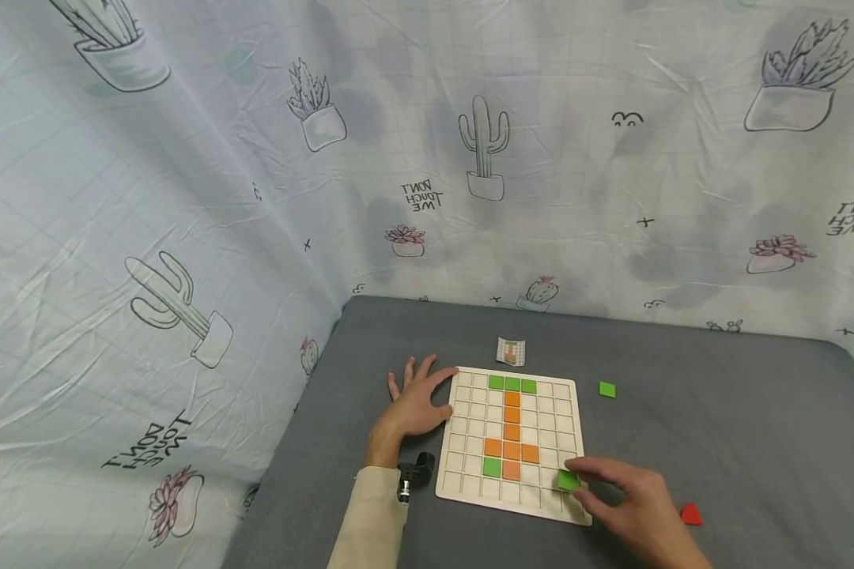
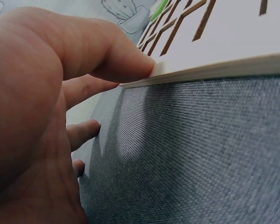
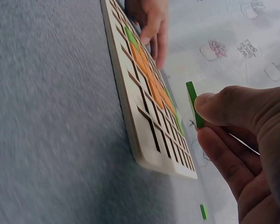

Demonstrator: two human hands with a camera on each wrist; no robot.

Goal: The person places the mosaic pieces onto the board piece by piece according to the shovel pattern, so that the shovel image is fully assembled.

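A pale wooden grid board (image 1: 470, 486) lies on the grey table, with orange and green square tiles set in its cells. Three green tiles (image 1: 512, 384) form a row at the far side, and a column of orange tiles (image 1: 512, 432) runs down toward me. At the board's left edge rests my left hand (image 1: 414, 401), fingers spread, thumb tip touching the rim (image 2: 214, 70). My right hand (image 1: 629, 498) pinches a green square tile (image 3: 194, 103) between thumb and fingers, held above the board's near right corner.
Beyond the board lies a small pattern card (image 1: 511, 352) with a printed grid. A loose green tile (image 1: 607, 390) is on the table to the right. Near my right wrist sits a red piece (image 1: 691, 514). A cactus-print cloth (image 1: 569, 197) hangs behind the table.
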